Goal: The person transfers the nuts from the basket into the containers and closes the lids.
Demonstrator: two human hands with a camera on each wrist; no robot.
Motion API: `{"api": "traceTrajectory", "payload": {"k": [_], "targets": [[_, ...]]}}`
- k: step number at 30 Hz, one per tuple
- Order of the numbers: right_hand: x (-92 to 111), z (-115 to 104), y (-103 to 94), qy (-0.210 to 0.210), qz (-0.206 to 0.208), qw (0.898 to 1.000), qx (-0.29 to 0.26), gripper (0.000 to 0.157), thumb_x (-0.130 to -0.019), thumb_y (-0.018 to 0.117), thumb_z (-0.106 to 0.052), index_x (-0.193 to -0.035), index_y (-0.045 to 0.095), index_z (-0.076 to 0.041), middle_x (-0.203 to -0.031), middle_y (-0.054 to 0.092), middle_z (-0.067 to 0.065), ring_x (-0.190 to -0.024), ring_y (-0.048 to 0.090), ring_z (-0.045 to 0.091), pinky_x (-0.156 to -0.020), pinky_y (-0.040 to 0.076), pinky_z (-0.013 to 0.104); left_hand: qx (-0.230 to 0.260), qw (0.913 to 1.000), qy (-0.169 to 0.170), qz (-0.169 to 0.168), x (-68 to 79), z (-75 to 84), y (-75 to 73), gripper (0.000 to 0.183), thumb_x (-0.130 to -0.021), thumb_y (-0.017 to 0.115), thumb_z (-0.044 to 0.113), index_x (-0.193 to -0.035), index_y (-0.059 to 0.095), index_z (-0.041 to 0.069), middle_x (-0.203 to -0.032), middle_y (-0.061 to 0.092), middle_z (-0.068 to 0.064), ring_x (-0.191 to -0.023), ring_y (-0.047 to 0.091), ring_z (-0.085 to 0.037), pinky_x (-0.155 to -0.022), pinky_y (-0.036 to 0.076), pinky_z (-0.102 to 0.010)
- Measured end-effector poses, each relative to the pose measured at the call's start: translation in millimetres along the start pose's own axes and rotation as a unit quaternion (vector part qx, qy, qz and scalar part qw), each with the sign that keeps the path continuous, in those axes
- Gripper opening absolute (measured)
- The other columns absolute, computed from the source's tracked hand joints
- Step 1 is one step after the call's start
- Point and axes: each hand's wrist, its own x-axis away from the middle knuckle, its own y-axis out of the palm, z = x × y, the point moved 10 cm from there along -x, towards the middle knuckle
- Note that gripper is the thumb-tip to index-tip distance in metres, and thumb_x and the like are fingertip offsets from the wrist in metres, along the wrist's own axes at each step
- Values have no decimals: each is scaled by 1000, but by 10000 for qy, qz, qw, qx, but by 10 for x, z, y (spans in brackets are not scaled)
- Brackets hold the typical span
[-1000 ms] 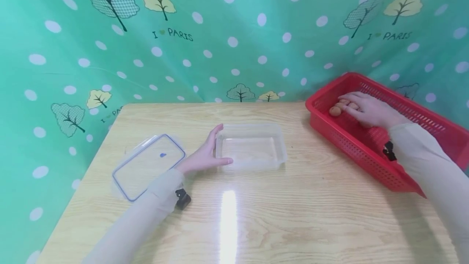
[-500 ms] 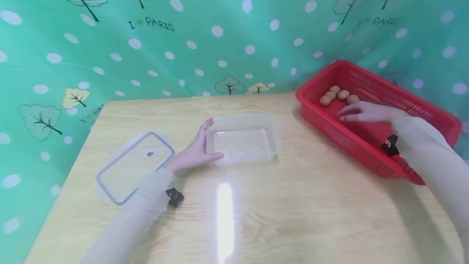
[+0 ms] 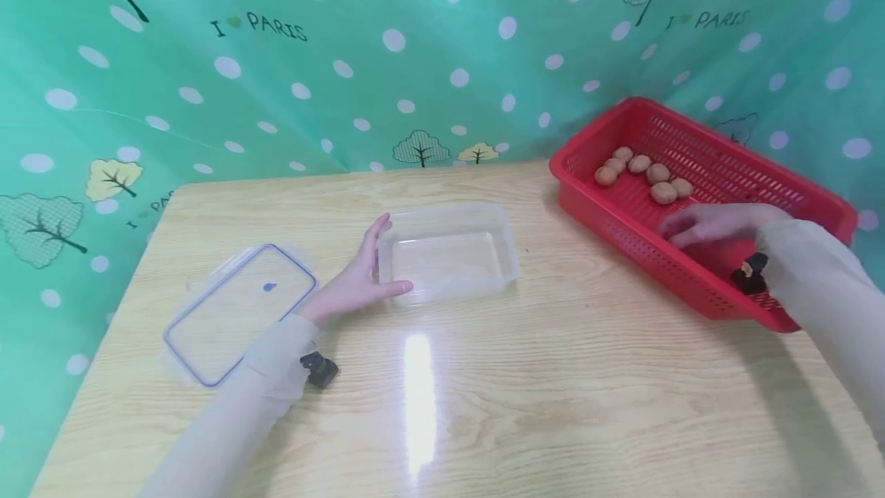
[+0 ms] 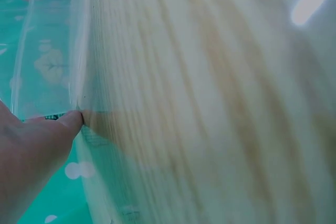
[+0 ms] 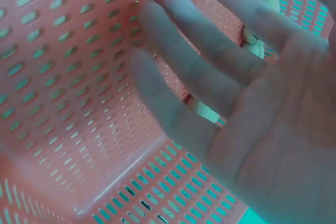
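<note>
My left hand (image 3: 354,279) grips the left end of a clear plastic food container (image 3: 445,252), thumb at its near side and fingers at the far corner. In the left wrist view the thumb (image 4: 68,121) touches the container's wall (image 4: 50,61). My right hand (image 3: 722,223) reaches into the red plastic basket (image 3: 622,225). Its fingers (image 5: 205,40) are loosely extended with nothing in the palm. Several walnuts (image 3: 662,192) lie in the basket's far left part, beyond the fingertips. The right wrist view shows a few walnuts (image 5: 269,1) partly hidden behind the fingers.
A clear lid (image 3: 238,313) with a blue seal lies on the wooden table (image 3: 512,398), left of the container and partly under the left forearm. A green patterned curtain (image 3: 332,60) hangs behind the table's back edge.
My right hand has drawn back from the walnuts toward the basket's near right part, uncovering them. The walnuts lie regrouped at the far left. My left hand stays on the container; the head view has shifted.
</note>
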Motion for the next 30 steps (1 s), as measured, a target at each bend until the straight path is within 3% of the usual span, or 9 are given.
{"api": "traceTrajectory", "payload": {"k": [3,6,8,11,15,20,25,30], "targets": [[-35,-105,-169,-396,744,9949,563,47,-91,65,-24,-128,56,5,-121,59,15,-107,52,24,-87,46,39,13,10000,9,27,11,7,-15,112,-85,76,23,-154,-12,23,-160,-5,-6,-144,1,-34,-114,14,-52],[-51,-133,-325,-512,1359,9873,638,44,-90,67,-21,-126,59,4,-117,62,14,-99,55,12,-84,46,28,7,10000,-15,38,10,-7,-12,112,-84,76,24,-154,-11,24,-160,-5,-5,-144,2,-33,-114,14,-51],[-43,-124,-449,-499,1864,9795,580,44,-90,68,-20,-125,60,4,-115,64,15,-95,56,11,-83,45,26,-19,10000,-28,34,10,-11,-7,112,-84,76,24,-154,-11,24,-160,-4,-6,-144,2,-32,-114,15,-51],[7,-59,-630,-370,2652,9624,447,47,-90,69,-22,-126,58,6,-115,61,23,-99,55,23,-85,44,36,-42,10000,-72,30,11,-14,-4,112,-84,77,25,-154,-12,23,-160,-6,-7,-145,1,-31,-113,14,-53],[71,30,-763,-344,3184,9468,304,50,-92,66,-23,-128,52,8,-120,54,32,-106,47,42,-86,41,50,-36,9999,-152,31,24,-22,-12,113,-84,77,26,-154,-12,24,-160,-10,-9,-145,-2,-31,-112,11,-58],[131,221,-801,-170,3305,9437,-13,59,-94,63,-28,-135,43,8,-128,44,36,-113,40,47,-91,36,63,-36,9998,-171,43,41,-15,-3,111,-85,76,27,-154,-11,23,-160,-11,-10,-144,-3,-32,-111,11,-60],[121,373,-747,62,2990,9540,-227,68,-96,59,-29,-143,30,10,-133,37,38,-117,35,49,-93,33,68,101,9998,-182,19,42,-9,-8,110,-85,76,27,-153,-11,30,-160,-11,-9,-145,-4,-29,-112,12,-58],[33,414,-695,9,2721,9623,-2,63,-95,60,-17,-141,29,13,-129,37,41,-114,37,52,-94,33,68,185,9996,-219,-12,42,-22,-6,110,-86,75,24,-152,-11,35,-159,-12,-8,-144,-4,-29,-113,12,-57]]}}
